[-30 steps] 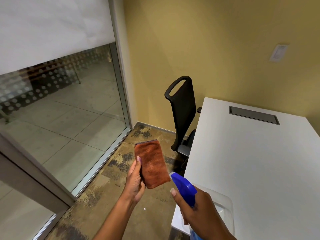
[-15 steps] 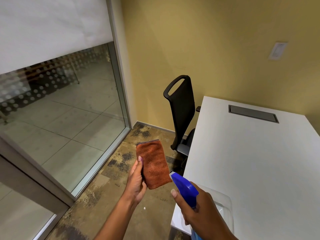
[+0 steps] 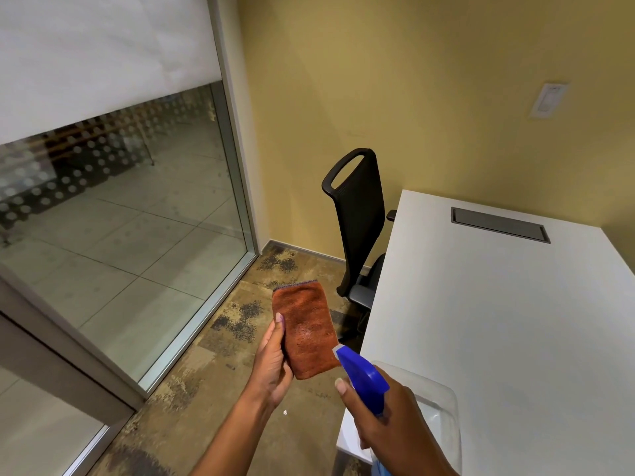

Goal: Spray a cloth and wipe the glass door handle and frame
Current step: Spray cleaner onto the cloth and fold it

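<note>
Roughly, biggest first: glass door [image 3: 113,214] w/ its metal frame [image 3: 237,159] fills the left, rigid and smooth, handle not in view. Spray bottle [image 3: 364,379], near right, looks light but prob slick if wet; right hand [image 3: 388,427] wraps its neck, finger at the trigger. Cloth [image 3: 304,333], centre-near, soft, floppy, folded; left hand [image 3: 271,365] pinches its left edge, best hold for wiping is bunched in the palm.

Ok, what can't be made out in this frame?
Head view only:
- Spray bottle: body hidden by the right hand and cut by the bottom edge.
- Door handle: none in view.
- Clear container on the table: contents indistinct.
- Left hand: fingers behind the cloth hidden.
</note>
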